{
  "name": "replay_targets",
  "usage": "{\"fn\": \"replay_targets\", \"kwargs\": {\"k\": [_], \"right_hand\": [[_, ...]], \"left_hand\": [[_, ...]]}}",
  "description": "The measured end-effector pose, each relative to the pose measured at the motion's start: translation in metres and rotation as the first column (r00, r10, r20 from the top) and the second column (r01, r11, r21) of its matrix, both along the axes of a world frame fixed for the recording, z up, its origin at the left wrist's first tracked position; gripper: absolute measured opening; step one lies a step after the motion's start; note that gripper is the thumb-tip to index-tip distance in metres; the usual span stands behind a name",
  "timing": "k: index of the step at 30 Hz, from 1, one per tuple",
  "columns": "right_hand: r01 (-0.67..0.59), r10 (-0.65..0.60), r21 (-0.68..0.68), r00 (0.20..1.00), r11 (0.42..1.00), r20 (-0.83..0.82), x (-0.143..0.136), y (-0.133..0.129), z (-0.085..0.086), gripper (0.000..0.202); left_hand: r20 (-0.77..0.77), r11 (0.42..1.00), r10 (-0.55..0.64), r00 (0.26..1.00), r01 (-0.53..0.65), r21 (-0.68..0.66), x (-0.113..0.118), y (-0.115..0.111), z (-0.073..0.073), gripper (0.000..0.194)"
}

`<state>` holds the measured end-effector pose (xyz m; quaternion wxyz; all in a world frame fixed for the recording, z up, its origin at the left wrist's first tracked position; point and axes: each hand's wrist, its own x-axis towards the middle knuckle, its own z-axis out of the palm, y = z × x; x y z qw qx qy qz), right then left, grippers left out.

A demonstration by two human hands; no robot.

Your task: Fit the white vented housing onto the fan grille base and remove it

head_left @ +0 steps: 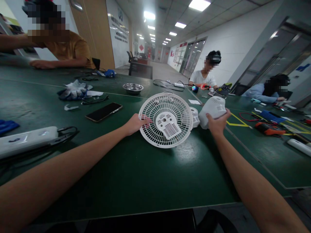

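A round white fan grille (170, 125) is held up over the table, with a slotted plate at its centre. My left hand (136, 124) is closed on the grille's left rim, the fingers passing behind the bars. My right hand (217, 123) grips a rounded white plastic housing (212, 109) with vent slots near its top, right of the grille. Between the two, a smaller white vented part (195, 117) shows behind the grille's right rim. Whether it is joined to the grille or to the housing, I cannot tell.
On the green table (145, 181) a phone (104, 112), gloves (74, 90) and a power strip (29, 140) lie to the left. A metal bowl (132, 88) stands behind. An orange-and-black meter (269, 128) lies right. Three other people sit around.
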<state>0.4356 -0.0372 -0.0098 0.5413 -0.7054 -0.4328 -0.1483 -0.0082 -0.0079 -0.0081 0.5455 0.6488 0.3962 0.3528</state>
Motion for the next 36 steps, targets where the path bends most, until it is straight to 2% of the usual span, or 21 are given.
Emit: {"fn": "replay_targets", "kwargs": {"k": [3,5,8,10,13,18,25,30,36], "right_hand": [[0.012,-0.019,-0.043,0.986,0.999,-0.168,0.006,0.007,-0.011,0.090],[0.000,-0.032,-0.129,0.969,0.992,-0.247,0.008,0.008,-0.015,0.090],[-0.021,-0.049,-0.233,0.956,0.972,-0.290,0.008,0.007,-0.016,0.094],[-0.011,-0.063,-0.253,0.957,0.968,-0.283,0.006,0.007,-0.016,0.097],[0.031,-0.087,-0.215,0.962,0.976,-0.258,0.002,0.007,-0.014,0.095],[0.071,-0.075,-0.028,0.974,0.997,-0.214,-0.010,0.008,-0.004,0.086],[-0.046,0.060,0.155,0.994,0.987,-0.092,-0.049,-0.001,0.015,0.084],[-0.126,0.135,0.106,0.988,0.986,-0.074,-0.078,-0.006,0.014,0.085],[-0.213,0.202,-0.093,0.973,0.973,-0.114,-0.090,-0.007,0.007,0.087]], "left_hand": [[0.024,1.000,0.002,1.000,-0.002,-0.005,0.000,0.001,-0.001,0.014],[0.016,1.000,0.004,1.000,-0.004,-0.002,0.001,0.001,-0.001,0.014],[-0.026,1.000,0.002,1.000,-0.002,0.012,0.000,0.002,0.000,0.016],[-0.040,1.000,-0.004,0.999,0.005,0.027,0.000,0.002,-0.001,0.017],[-0.023,0.999,-0.015,1.000,0.016,0.041,-0.002,0.004,-0.003,0.017],[-0.014,0.998,-0.030,0.999,0.030,0.063,-0.002,0.006,-0.006,0.018],[-0.040,0.996,-0.023,0.999,0.026,0.084,-0.001,0.005,-0.004,0.016],[-0.026,0.997,-0.016,1.000,0.018,0.072,-0.001,0.004,-0.003,0.016],[-0.026,0.997,-0.029,0.999,0.031,0.077,-0.003,0.006,-0.007,0.020]]}}
